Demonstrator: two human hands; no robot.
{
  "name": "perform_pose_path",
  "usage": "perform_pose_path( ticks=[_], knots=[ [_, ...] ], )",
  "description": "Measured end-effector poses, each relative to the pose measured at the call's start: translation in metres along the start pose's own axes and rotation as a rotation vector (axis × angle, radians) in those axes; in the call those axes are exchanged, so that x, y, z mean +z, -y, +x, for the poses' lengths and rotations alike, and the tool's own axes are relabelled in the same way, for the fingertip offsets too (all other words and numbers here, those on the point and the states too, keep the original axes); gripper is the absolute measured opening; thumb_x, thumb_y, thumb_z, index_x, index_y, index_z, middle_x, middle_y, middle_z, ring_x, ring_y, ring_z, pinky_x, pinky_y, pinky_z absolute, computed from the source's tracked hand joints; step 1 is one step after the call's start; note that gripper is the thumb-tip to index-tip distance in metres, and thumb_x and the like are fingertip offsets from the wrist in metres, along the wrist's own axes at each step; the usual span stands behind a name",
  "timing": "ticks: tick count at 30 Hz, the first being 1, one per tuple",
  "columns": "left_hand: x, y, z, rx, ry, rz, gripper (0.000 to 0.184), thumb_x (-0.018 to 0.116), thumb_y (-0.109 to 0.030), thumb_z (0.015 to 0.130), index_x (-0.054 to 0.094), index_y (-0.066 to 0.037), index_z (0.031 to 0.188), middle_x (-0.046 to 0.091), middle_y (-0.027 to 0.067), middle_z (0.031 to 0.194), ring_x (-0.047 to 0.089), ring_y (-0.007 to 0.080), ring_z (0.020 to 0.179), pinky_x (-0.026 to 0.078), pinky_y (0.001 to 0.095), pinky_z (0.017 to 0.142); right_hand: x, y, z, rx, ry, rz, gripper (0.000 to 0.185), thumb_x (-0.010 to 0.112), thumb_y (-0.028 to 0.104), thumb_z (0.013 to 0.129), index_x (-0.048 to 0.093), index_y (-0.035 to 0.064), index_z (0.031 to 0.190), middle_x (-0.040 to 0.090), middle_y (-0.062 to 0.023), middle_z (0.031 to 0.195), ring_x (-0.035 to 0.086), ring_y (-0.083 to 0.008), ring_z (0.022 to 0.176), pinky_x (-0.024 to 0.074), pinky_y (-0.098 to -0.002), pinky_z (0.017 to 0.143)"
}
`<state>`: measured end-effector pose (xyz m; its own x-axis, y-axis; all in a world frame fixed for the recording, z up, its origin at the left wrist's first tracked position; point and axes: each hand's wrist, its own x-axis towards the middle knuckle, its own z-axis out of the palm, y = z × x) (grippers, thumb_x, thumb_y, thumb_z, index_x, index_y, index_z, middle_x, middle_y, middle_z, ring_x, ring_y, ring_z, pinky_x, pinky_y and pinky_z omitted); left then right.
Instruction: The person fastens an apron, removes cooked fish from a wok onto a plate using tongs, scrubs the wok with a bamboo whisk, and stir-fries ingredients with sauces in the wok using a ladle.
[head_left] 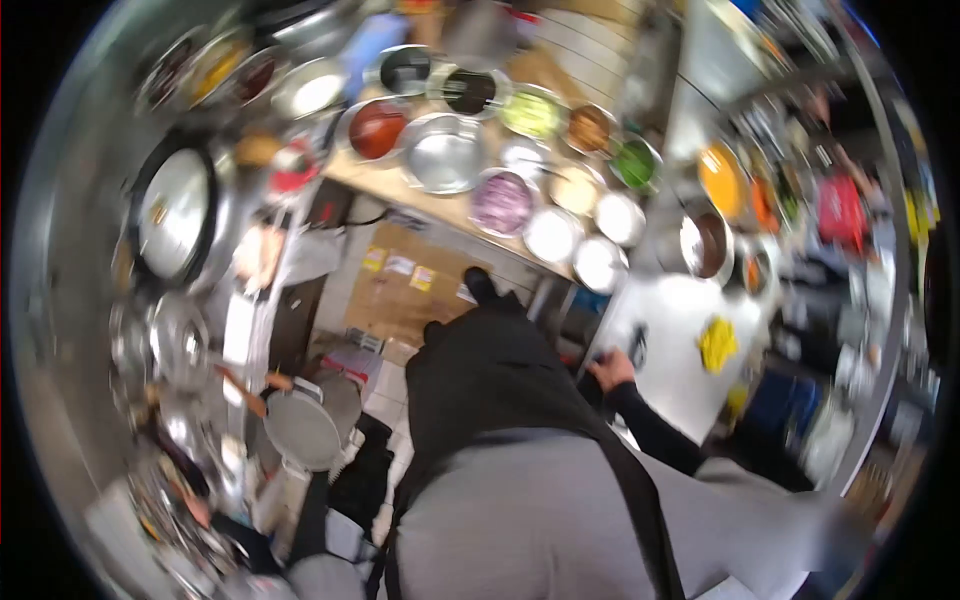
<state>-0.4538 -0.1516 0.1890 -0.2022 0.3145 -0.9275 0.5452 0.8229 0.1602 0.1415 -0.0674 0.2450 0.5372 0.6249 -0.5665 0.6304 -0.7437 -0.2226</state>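
My right hand [612,371], at the end of a black sleeve, is by the near left edge of the steel counter [672,385]. Its fingers look curled in, and blur hides what they hold, if anything. Just beyond it on the counter lies a small dark object [639,343] whose kind I cannot make out. A crumpled yellow cloth [717,344] is farther right on the same counter. My left hand is out of view.
Bowls of food crowd the table ahead, among them purple shreds [502,202] and red sauce [379,128]. At left, a co-worker's hand [198,511] reaches over cookware near a grey pot [303,430]. Flattened cardboard [400,295] covers the floor.
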Motion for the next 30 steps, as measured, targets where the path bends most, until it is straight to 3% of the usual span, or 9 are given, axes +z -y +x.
perform_pose_path(
  ticks=[2,8,15,19,20,23,26,29,30],
  knots=[
    [0.043,-0.006,-0.031,-0.039,-0.054,-0.172,0.025,0.059,-0.021,0.1,0.064,0.003,0.099,0.07,0.02,0.087,0.07,0.0313,0.077,0.055,0.0426,0.072,-0.002,-0.015,0.021,-0.078,0.192,-0.043,0.04,0.08,0.036,0.074,0.064,0.0005,0.081,0.069,-0.0226,0.083,0.068,-0.0423,0.086,0.0539,-0.0496,0.076],
    [0.165,-0.015,-0.111,-0.184,-0.115,-0.467,0.022,0.058,-0.019,0.1,0.062,0.002,0.098,0.07,0.0189,0.086,0.069,0.0299,0.075,0.055,0.042,0.07,0.07,-0.203,0.151,-0.797,0.623,-0.313,0.028,0.061,0.029,0.096,0.072,0.0119,0.115,0.075,-0.0139,0.114,0.073,-0.0371,0.098,0.057,-0.0473,0.085],
    [0.243,0.001,-0.151,-0.272,-0.103,-0.592,0.019,0.057,-0.017,0.1,0.06,0.002,0.097,0.069,0.0177,0.085,0.068,0.0283,0.072,0.055,0.0412,0.067,-0.025,-0.088,0.134,-0.66,0.659,-0.125,0.013,0.065,0.015,0.095,0.071,0.0105,0.105,0.073,-0.0125,0.096,0.072,-0.0278,0.083,0.0574,-0.0399,0.072],
    [0.252,0.021,-0.146,-0.246,-0.131,-0.643,0.017,0.057,-0.015,0.1,0.059,0.001,0.097,0.068,0.017,0.084,0.067,0.0274,0.071,0.055,0.0408,0.066,-0.049,0.009,0.091,-0.046,0.757,0.523,0.008,0.069,0.005,0.093,0.067,0.006,0.101,0.069,-0.0084,0.085,0.069,-0.0195,0.077,0.0567,-0.0338,0.067],
    [0.253,0.027,-0.145,-0.237,-0.138,-0.655,0.017,0.057,-0.015,0.1,0.059,0.001,0.097,0.068,0.0168,0.084,0.067,0.0272,0.071,0.055,0.0407,0.066,-0.053,0.023,0.077,-0.171,0.727,0.593,0.008,0.07,0.005,0.094,0.065,0.0043,0.1,0.069,-0.0072,0.085,0.069,-0.0189,0.079,0.0566,-0.0336,0.067],
    [0.261,0.046,-0.135,-0.221,-0.147,-0.697,0.016,0.056,-0.014,0.1,0.058,0.001,0.096,0.068,0.0163,0.083,0.067,0.0265,0.07,0.055,0.0404,0.064,-0.073,0.073,0.042,-0.09,0.71,0.951,0.012,0.069,0.008,0.096,0.061,0.0014,0.1,0.069,-0.0099,0.084,0.068,-0.0203,0.079,0.0558,-0.0344,0.076],
    [0.267,0.063,-0.126,-0.242,-0.157,-0.778,0.015,0.056,-0.013,0.1,0.057,0.001,0.096,0.067,0.0157,0.083,0.066,0.0258,0.069,0.055,0.0401,0.063,-0.07,0.079,0.048,-0.318,0.713,0.911,0.015,0.068,0.007,0.099,0.059,-0.0013,0.108,0.07,-0.0123,0.086,0.067,-0.0197,0.075,0.053,-0.0322,0.07],
    [0.27,0.07,-0.112,-0.283,-0.202,-0.895,0.013,0.056,-0.012,0.1,0.056,0.001,0.096,0.067,0.0152,0.082,0.066,0.0251,0.068,0.055,0.0397,0.062,-0.075,0.099,0.039,-0.31,0.668,0.837,0.022,0.067,0.004,0.098,0.061,-0.0009,0.119,0.073,-0.0113,0.094,0.069,-0.0159,0.075,0.0561,-0.0296,0.071],
    [0.268,0.072,-0.108,-0.292,-0.23,-0.942,0.013,0.056,-0.012,0.1,0.056,0.0,0.095,0.067,0.015,0.082,0.066,0.0249,0.067,0.055,0.0396,0.062,-0.068,0.096,0.045,-0.34,0.667,0.817,0.035,0.066,0.001,0.098,0.056,-0.0029,0.132,0.073,-0.0135,0.094,0.07,-0.0175,0.074,0.0562,-0.03,0.07]
  ],
)
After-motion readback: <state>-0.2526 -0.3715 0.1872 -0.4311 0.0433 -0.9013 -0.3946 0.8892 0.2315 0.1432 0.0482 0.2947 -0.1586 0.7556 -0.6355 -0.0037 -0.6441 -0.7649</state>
